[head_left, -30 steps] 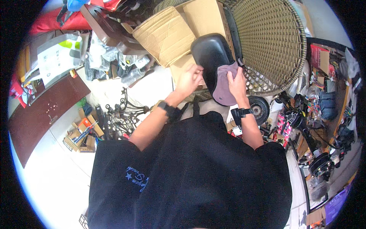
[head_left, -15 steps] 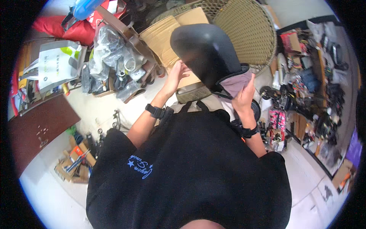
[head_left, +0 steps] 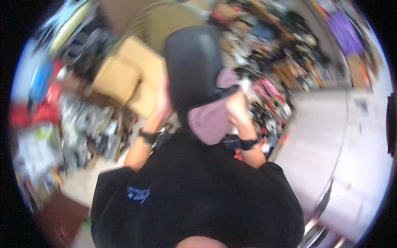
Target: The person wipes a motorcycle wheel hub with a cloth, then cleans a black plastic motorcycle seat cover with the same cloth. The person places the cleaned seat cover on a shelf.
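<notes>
A long, smooth black piece with a rounded far end [head_left: 192,62] is held up in front of my chest. Mauve cloth [head_left: 210,120] hangs at its near end, and a smaller mauve flap sticks out on its right side. Along the left edge lies my left hand [head_left: 164,105], pressed against the black side, its fingers smeared by motion. My right hand [head_left: 237,108] grips the mauve cloth at the near right, with its fingertips partly hidden. Both wrists wear black straps.
Opened cardboard [head_left: 136,78] lies beyond my left hand, with a woven chair [head_left: 171,20] behind it. Clear plastic bags [head_left: 82,120] are heaped at the left. Mixed small parts [head_left: 269,45] crowd the far right, and pale floor [head_left: 318,136] spreads nearer on the right.
The view has swung to the right and blurred. The black piece now stands more upright and nearer to my chest. My left hand has moved from near its edge to against its side.
</notes>
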